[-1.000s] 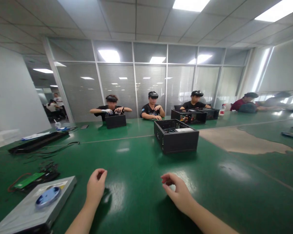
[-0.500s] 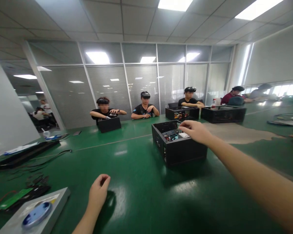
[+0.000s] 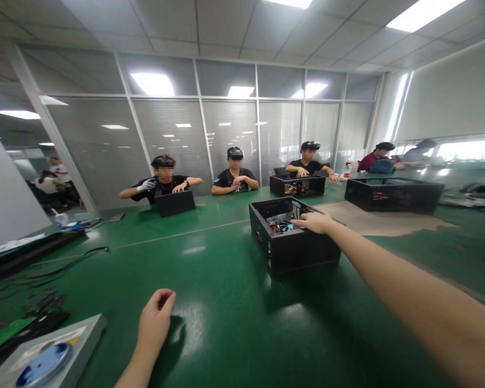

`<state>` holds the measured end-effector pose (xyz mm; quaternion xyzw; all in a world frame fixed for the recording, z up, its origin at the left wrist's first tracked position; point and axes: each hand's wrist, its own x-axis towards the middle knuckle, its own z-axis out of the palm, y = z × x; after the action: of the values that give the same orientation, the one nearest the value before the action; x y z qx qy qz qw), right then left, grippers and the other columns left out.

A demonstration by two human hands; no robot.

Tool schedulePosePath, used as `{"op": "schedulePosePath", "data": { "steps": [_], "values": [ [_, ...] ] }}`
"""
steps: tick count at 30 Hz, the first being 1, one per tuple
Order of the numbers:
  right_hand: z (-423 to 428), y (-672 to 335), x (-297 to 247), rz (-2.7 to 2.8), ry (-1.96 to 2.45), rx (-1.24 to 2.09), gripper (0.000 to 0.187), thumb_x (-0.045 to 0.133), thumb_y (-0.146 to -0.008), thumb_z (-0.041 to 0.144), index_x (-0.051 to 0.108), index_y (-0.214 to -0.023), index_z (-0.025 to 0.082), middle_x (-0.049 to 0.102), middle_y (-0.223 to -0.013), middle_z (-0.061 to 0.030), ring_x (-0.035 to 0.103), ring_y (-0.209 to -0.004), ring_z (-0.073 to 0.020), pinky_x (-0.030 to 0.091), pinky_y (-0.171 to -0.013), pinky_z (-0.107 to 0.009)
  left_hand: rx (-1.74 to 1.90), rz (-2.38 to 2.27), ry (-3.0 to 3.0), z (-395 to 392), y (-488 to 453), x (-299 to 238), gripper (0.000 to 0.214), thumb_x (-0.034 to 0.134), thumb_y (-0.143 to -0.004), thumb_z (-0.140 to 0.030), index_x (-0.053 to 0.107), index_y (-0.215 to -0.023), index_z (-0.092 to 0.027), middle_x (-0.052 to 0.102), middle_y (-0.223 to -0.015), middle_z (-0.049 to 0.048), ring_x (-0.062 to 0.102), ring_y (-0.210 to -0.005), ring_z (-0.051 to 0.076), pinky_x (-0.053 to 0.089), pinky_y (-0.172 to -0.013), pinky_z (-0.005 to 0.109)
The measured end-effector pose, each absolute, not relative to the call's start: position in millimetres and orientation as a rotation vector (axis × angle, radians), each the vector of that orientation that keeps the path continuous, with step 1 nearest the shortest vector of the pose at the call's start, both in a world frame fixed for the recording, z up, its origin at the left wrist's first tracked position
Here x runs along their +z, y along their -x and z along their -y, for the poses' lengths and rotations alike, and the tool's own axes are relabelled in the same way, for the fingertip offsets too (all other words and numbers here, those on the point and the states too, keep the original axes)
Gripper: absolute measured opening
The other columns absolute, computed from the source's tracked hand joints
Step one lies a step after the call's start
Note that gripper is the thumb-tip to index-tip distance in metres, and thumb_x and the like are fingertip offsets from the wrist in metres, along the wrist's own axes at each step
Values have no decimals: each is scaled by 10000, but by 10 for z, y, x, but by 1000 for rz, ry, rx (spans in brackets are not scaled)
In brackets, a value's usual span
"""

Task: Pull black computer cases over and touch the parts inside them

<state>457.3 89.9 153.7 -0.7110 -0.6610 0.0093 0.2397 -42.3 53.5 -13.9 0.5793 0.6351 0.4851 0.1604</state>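
Observation:
A black computer case lies on the green table in front of me, its upper side uncovered. Inside it are a cooling fan with blue-green blades and some coloured wires. My right hand reaches over the case's near right edge, fingers stretched out to the left over the interior, beside the fan. No held object shows there, and its palm side is hidden. Just above the table, left of the case, my left hand is closed, thumb against curled fingers. Whatever it may hold cannot be seen.
At lower left stand a grey metal box with a bluish round disc on top and a green circuit board. Another black case sits on brown cardboard. Several people sit opposite, two with cases before them.
My right hand has lowered, its fingers flattening over the case interior. The black case on the cardboard has shifted right. A person opposite on the left has raised a gloved hand from their case.

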Motion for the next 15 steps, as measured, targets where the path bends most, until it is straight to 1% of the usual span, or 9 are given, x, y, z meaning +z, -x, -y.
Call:
{"op": "schedulePosePath", "data": {
  "steps": [2, 4, 6, 8, 9, 10, 12, 14, 15],
  "values": [
    [-815, -4507, 1600, 1845, 1986, 42, 369, 617, -964, 399, 608, -1258, 175, 624, -1262, -92, 628, -1097, -233, 531, -946, -464, 1419, -1811, -1598, -524, 425, -119, 393, 596, -760, -601, 639, -842, -219, 667, -767, 28, 655, -729, 264, 491, -711, 373],
    [-693, -4426, 1649, 1892, 2028, 72, 407, 624, -932, 500, 683, -1137, 154, 686, -1138, -129, 655, -1066, -282, 494, -958, -541, 1453, -1738, -1528, -516, 418, -93, 430, 635, -726, -622, 653, -855, -212, 679, -784, 41, 669, -736, 277, 503, -693, 377],
    [-506, -4325, 1674, 1942, 2042, 121, 562, 631, -832, 685, 750, -882, 138, 726, -933, -172, 691, -975, -365, 476, -913, -588, 1473, -1545, -1438, -503, 391, -46, 452, 675, -718, -603, 684, -937, -208, 722, -945, 76, 699, -855, 299, 527, -714, 375],
    [-241, -4194, 1678, 2047, 1987, 206, 692, 633, -677, 841, 729, -660, 156, 713, -765, -184, 711, -824, -390, 503, -807, -541, 1451, -1299, -1338, -470, 339, 27, 458, 685, -744, -562, 708, -1049, -220, 711, -1171, 101, 689, -1045, 320, 547, -783, 377],
    [-84, -4111, 1674, 2131, 1925, 253, 717, 646, -599, 879, 721, -629, 166, 707, -731, -177, 709, -761, -377, 514, -746, -498, 1428, -1193, -1299, -445, 303, 72, 454, 676, -764, -546, 716, -1090, -233, 687, -1259, 101, 664, -1132, 326, 550, -830, 382],
    [85, -4015, 1669, 2220, 1849, 283, 724, 668, -543, 885, 730, -649, 172, 707, -728, -170, 703, -723, -362, 517, -694, -460, 1404, -1112, -1272, -414, 260, 118, 449, 665, -779, -536, 723, -1115, -245, 664, -1316, 97, 635, -1197, 330, 546, -880, 390],
    [434, -3782, 1660, 2326, 1730, 260, 735, 703, -531, 836, 767, -799, 154, 723, -807, -195, 698, -749, -370, 518, -651, -433, 1348, -1013, -1259, -342, 160, 202, 459, 643, -799, -542, 730, -1151, -261, 635, -1374, 92, 591, -1268, 338, 519, -973, 420],
    [757, -3520, 1667, 2315, 1697, 190, 779, 693, -605, 767, 765, -996, 96, 722, -943, -258, 695, -864, -412, 534, -699, -457, 1305, -955, -1264, -267, 49, 256, 496, 610, -822, -580, 719, -1194, -271, 597, -1426, 88, 545, -1323, 343, 470, -1057, 457],
    [899, -3393, 1681, 2298, 1695, 179, 805, 653, -672, 739, 743, -1086, 54, 709, -1010, -295, 686, -930, -438, 537, -743, -481, 1291, -935, -1260, -233, -6, 267, 525, 585, -834, -613, 710, -1214, -273, 582, -1443, 87, 521, -1348, 341, 442, -1092, 470]
  ]
}}
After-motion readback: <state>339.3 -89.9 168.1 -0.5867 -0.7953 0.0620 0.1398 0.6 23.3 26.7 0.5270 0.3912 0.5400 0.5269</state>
